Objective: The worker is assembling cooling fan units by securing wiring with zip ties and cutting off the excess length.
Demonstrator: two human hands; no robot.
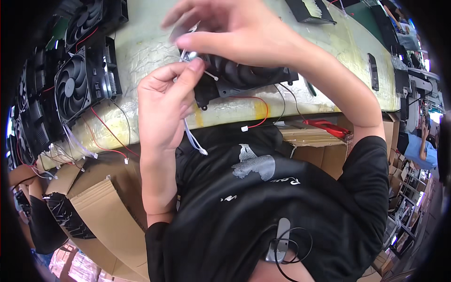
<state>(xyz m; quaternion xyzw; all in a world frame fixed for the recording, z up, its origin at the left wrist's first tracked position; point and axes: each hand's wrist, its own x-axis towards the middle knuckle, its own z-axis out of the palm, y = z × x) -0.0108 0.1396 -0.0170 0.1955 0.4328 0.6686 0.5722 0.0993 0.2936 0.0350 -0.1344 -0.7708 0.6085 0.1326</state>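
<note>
My left hand (162,105) is closed in a pinch between thumb and forefinger on a white cable (190,132). The cable's connector end hangs down below the wrist, and a small shiny piece shows at the fingertips. Just above, my right hand (230,35) is smeared by motion, its thumb and fingers apart. Nothing can be made out firmly in its grasp. Behind both hands lies a black fan unit (244,77), partly covered by the right hand and forearm. A red wire with a white plug (244,128) trails from it over the table edge.
More black fan units (73,87) stand in rows at the left, their wires hanging over the edge. Open cardboard boxes (105,207) sit below the table (150,51). Toward the right are a black strip (373,71) and a red-handled tool (329,127). Other people are at both sides.
</note>
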